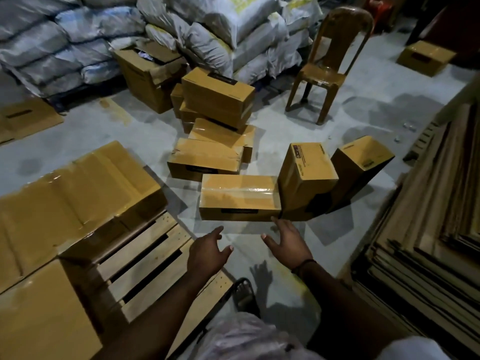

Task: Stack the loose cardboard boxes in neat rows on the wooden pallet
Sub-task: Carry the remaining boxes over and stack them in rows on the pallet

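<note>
Cardboard brown fills the middle of the frame. The nearest loose box point(239, 196) lies flat on the concrete floor point(298, 302), just below centre, its taped top shining. Both hands are out toward it. The left hand point(207, 252) hovers short of its near side, fingers spread and holding nothing. The right hand point(288, 242), with a dark band point(304, 265) on the wrist, is open too, one fingertip up at the box's lower right corner — touching or not, I can't tell. At lower left sits the wooden pallet point(145, 255), bare slats showing, with taped boxes point(72, 193) packed along its left part. Two upright boxes point(306, 175) stand on end just right of the flat one and a jumbled heap point(215, 105) sits behind it. Upper right — a brown chair point(330, 66) beside stacked sacks point(207, 27).
</note>
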A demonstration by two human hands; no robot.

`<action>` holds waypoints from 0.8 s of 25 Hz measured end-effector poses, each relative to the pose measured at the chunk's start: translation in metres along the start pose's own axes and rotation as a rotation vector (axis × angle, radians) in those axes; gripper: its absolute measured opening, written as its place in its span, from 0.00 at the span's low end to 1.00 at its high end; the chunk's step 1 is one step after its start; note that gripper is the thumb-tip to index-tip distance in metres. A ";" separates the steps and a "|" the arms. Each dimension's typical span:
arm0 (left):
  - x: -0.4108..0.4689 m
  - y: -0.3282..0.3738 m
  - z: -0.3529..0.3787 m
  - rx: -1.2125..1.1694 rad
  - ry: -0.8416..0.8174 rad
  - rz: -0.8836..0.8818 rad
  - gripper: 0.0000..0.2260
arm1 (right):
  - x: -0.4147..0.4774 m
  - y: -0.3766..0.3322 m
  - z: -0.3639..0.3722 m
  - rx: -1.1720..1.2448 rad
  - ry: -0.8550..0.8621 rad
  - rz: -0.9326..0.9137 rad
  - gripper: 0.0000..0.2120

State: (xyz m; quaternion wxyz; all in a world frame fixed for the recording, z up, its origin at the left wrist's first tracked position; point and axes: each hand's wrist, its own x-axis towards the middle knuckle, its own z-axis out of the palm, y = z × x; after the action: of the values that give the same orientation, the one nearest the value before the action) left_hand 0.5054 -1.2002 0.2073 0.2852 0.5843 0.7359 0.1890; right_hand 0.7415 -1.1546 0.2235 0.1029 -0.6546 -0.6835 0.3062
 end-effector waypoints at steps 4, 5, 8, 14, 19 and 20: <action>0.083 0.042 0.002 0.038 -0.032 0.076 0.28 | 0.074 0.011 -0.040 0.042 0.029 0.066 0.32; 0.103 0.052 0.001 0.045 -0.040 0.101 0.29 | 0.092 0.012 -0.049 0.059 0.033 0.093 0.32; 0.148 0.075 0.000 0.042 -0.065 0.129 0.29 | 0.129 0.012 -0.067 0.154 0.068 0.142 0.29; 0.197 0.102 0.017 0.030 -0.155 0.150 0.29 | 0.169 0.031 -0.079 0.317 0.129 0.244 0.22; 0.244 0.145 0.034 0.111 -0.189 0.206 0.29 | 0.212 0.067 -0.099 0.489 0.266 0.402 0.23; 0.256 0.156 0.038 0.129 -0.195 0.219 0.29 | 0.224 0.076 -0.101 0.514 0.295 0.433 0.22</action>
State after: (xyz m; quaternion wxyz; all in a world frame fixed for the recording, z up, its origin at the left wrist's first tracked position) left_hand 0.6072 -0.9163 0.2224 0.2950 0.6936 0.6473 0.1135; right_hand 0.8323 -0.9147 0.2035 0.2943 -0.7740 -0.4077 0.3848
